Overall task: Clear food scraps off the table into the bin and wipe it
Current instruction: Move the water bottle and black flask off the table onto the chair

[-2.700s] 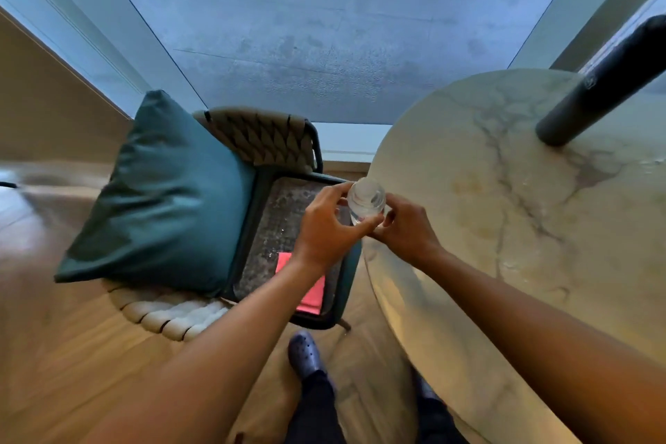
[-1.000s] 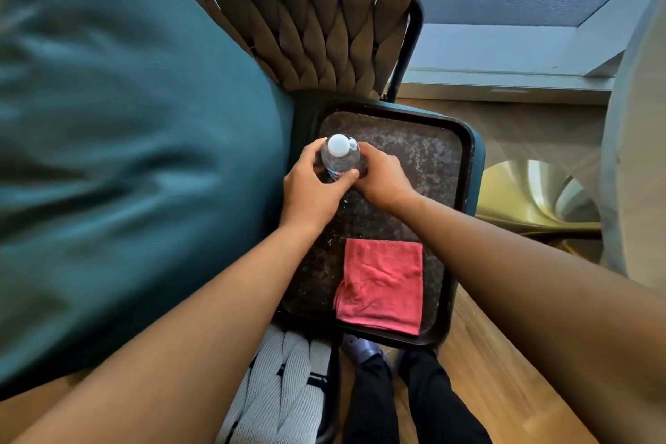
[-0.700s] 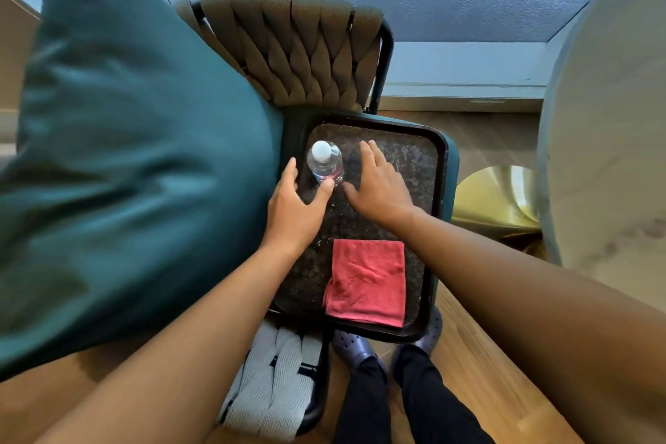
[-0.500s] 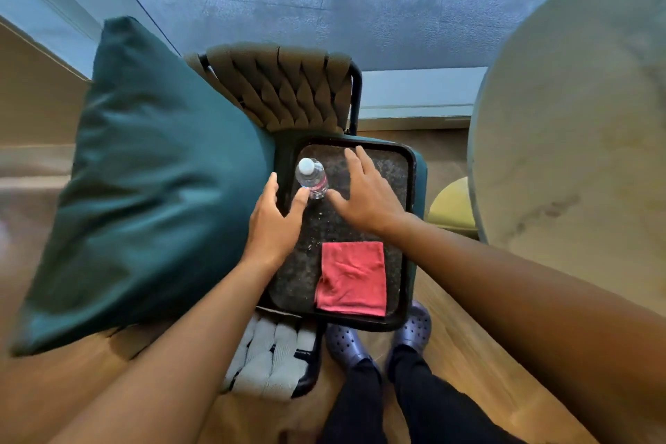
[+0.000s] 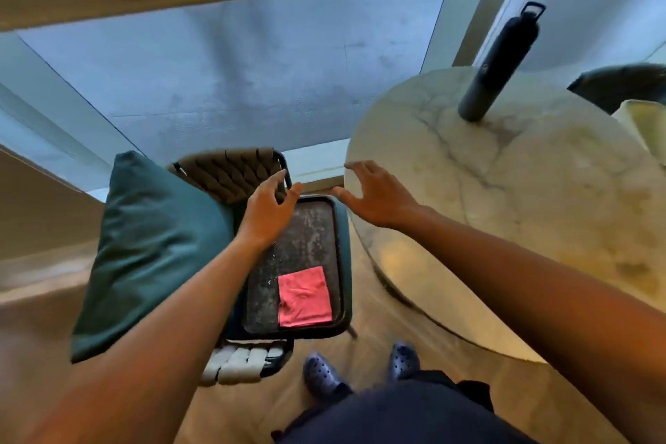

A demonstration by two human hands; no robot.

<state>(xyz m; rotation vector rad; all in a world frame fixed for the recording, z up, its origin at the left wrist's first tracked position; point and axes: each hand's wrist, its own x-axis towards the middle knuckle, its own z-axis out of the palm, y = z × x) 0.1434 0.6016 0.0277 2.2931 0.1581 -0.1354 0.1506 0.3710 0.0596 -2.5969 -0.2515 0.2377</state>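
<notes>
Both hands (image 5: 268, 213) (image 5: 378, 196) empty above tray (image 5: 337, 245) with pink cloth (image 5: 304, 296), beside marble table (image 5: 540, 209)

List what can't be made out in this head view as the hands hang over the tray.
- Small water bottle: not visible; the left hand covers the far end of the tray.
- Bin: cut off by the right edge.
- Food scraps on the marble table: too blurred to tell.
- Pink cloth: dampness unreadable.
</notes>
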